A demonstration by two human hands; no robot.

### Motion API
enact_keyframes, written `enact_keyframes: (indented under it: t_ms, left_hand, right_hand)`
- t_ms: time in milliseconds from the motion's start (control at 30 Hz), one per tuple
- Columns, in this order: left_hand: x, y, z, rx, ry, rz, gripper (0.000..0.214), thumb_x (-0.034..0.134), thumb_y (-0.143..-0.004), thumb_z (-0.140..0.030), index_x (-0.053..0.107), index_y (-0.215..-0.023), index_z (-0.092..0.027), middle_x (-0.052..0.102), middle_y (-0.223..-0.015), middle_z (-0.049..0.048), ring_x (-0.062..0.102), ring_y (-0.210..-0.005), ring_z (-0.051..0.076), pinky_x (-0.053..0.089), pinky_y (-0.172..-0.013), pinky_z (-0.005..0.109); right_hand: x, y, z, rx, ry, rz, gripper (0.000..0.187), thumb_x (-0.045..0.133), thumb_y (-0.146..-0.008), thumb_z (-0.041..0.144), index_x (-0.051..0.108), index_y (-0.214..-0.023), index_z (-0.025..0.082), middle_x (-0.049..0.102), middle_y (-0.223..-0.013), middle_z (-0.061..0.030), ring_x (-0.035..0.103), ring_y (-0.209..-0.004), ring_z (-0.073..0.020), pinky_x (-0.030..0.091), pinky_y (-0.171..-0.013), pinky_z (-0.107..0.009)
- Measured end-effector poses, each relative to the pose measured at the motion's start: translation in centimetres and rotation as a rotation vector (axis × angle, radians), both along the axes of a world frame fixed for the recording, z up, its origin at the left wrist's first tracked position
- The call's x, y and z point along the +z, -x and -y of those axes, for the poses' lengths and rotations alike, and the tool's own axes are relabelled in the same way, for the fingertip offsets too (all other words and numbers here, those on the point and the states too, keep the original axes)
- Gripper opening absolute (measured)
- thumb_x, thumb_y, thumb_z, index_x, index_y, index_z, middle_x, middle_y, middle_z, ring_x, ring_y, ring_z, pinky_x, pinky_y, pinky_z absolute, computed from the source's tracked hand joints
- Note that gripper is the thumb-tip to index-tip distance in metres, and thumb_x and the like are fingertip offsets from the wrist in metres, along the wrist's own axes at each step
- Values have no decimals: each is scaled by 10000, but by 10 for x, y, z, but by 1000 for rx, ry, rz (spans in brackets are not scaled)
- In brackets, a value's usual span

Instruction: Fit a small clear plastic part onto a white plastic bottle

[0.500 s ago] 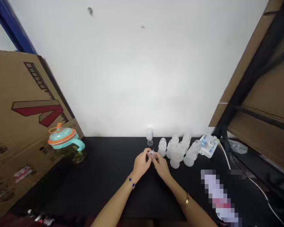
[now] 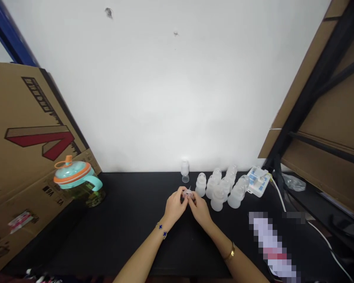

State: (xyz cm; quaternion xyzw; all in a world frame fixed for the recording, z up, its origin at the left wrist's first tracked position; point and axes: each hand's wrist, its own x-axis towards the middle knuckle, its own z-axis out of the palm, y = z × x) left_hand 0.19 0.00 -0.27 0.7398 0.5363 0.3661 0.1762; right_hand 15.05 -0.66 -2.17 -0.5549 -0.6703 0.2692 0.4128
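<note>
Near the middle of the black desk (image 2: 129, 220), the left hand (image 2: 174, 206) and right hand (image 2: 199, 208) meet, fingertips of both pinched on a small clear plastic piece (image 2: 188, 193) held between them — what kind of piece is too small to tell. Just beyond to the right stands a cluster of frosted little bottles (image 2: 221, 188), one more small bottle (image 2: 185, 171) alone at the desk's far edge. A white power strip (image 2: 257, 181) lies past the cluster; a teal-lidded jug (image 2: 76, 184) stands at the far left corner — well apart.
</note>
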Motion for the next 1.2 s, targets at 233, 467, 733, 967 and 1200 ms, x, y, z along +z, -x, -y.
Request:
enact_keyframes:
  t_ms: [233,467,733,967,1200]
  left_hand:
    - [-4,-1,-1,3,-22,-21,211,495,-954,-280,578,-1147,-260,671,-876,-7,646,-775,171,454,-723,266]
    - [-4,-2,1,26,-47,-28,195,492,-955,-269,593,-1121,-259,652,-840,-10,642,-782,173,453,-718,265]
    - [-1,-1,2,48,-48,-77,175,514,-962,-247,621,-1100,-268,671,-851,-11,654,-808,164,468,-749,260]
    - [-2,-1,3,76,-111,-259,251,486,-989,-241,632,-1192,-262,700,-949,39,670,-896,191,479,-729,259]
    - [1,-1,4,51,-49,-74,221,464,-988,-254,618,-1147,-267,702,-933,15,668,-826,171,490,-747,264]
  right_hand:
    - [-2,0,-1,11,9,-29,289,446,-988,433,655,-987,233,714,-823,-17,631,-652,-193,375,-592,-260]
    - [-1,0,1,3,11,-10,289,450,-987,433,648,-932,232,688,-773,-11,618,-638,-188,359,-582,-255]
    - [1,0,1,9,12,-6,295,456,-989,436,653,-904,234,697,-758,-8,631,-646,-190,354,-581,-253]
    - [1,-1,0,5,25,3,301,478,-985,428,708,-1039,243,718,-802,-8,623,-633,-184,374,-577,-254]
    - [5,0,3,-5,3,-27,336,473,-997,489,693,-999,235,710,-801,-14,597,-612,-180,373,-571,-263]
